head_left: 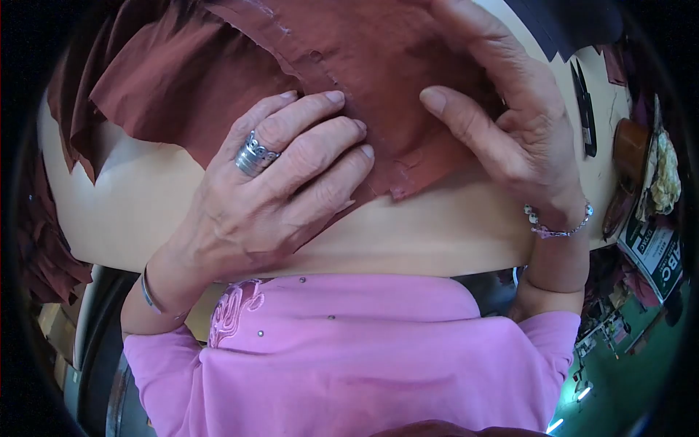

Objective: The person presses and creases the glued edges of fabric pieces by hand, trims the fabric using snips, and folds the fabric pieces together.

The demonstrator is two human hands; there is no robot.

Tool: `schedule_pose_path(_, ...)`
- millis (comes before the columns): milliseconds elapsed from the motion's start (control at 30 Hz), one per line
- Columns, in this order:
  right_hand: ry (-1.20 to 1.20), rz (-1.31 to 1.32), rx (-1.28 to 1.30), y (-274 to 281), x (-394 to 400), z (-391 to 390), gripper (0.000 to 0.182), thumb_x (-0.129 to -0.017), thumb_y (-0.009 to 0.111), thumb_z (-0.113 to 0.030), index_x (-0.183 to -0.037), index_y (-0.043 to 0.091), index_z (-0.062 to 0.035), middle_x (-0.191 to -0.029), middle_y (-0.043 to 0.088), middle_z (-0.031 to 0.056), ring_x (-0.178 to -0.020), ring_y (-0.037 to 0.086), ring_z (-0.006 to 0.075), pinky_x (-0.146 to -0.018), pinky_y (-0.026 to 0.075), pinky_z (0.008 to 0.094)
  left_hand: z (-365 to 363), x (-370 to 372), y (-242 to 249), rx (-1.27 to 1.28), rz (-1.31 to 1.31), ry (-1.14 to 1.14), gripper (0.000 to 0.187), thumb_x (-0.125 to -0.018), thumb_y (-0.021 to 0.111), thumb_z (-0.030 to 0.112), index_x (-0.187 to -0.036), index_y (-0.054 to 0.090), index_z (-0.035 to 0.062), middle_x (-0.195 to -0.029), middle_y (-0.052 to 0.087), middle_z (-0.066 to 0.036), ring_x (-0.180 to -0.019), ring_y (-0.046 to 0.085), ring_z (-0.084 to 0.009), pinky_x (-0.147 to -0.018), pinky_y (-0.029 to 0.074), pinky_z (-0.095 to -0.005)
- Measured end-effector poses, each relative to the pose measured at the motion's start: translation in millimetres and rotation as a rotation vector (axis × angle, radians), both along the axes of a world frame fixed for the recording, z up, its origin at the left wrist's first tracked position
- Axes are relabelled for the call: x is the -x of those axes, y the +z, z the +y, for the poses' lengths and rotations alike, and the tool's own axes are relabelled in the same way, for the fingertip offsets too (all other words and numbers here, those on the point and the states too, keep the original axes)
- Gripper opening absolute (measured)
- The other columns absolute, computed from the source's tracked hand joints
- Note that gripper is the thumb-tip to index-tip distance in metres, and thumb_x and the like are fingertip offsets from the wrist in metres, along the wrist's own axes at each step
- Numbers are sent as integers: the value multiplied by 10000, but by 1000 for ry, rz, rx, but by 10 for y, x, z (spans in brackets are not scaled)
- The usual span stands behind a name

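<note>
Lying creased beneath curved hands (pixel 287 175) (pixel 520 135): russet cloth (pixel 386 80).

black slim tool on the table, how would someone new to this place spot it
Find the pale table, then the right hand. Just right of it lies the slim black tool, its narrow prongs pointing up the picture; straight and black, it differs from the wider brown object further right.

Your left hand (pixel 284 175), with rings on one finger, lies palm-down on the reddish-brown cloth (pixel 196 80) spread over the pale table (pixel 408 237). Your right hand (pixel 513 135) is over the cloth's other side, thumb spread from the fingers, near a black tool (pixel 585 109).
</note>
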State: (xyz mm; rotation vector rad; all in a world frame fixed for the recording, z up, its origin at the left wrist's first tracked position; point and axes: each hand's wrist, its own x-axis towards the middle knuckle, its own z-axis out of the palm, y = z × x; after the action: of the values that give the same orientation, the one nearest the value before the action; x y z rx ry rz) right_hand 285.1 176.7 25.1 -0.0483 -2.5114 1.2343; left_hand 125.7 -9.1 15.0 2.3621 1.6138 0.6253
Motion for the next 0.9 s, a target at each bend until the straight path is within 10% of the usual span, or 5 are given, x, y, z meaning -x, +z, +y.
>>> schedule_pose_path(200,-187,8,175,-27,-21,-95,570,-871,566,10,-1398,353,54,-1305,545,201,-1166,572,260,-969,456,325,-17,-4,-20,12,-50,47,497,-692,720,110,-1163,603,-1,-1207,558,-163,-1160,529,-377,-968,447,-463)
schedule_pose_path(333,-137,-13,-287,-105,-43,-62,556,-812,607,20,-1349,466,-13,-1162,636,177,-812,658,254,-742,490,319,-35,-1,-16,0,-4,55,499,-691,723,97,-1165,608,-5,-1211,557,-166,-1154,536,-374,-971,451,-454)
schedule_pose_path(667,-117,-159,-279,5,-46,-87,515,-775,604,49,-1277,557,-56,-1121,660,124,-756,648,199,-645,449,310,-72,-16,-78,-74,44,38,466,-712,716,94,-1157,623,-8,-1197,561,-149,-1144,538,-340,-997,439,-504)
schedule_pose_path(900,-149,-294,-215,81,-49,-128,410,-819,579,25,-1211,622,-89,-1164,661,20,-913,620,178,-863,422,286,-97,-27,-71,-100,149,-25,369,-751,649,206,-1117,669,162,-1185,577,-30,-1156,534,-283,-998,410,-543)
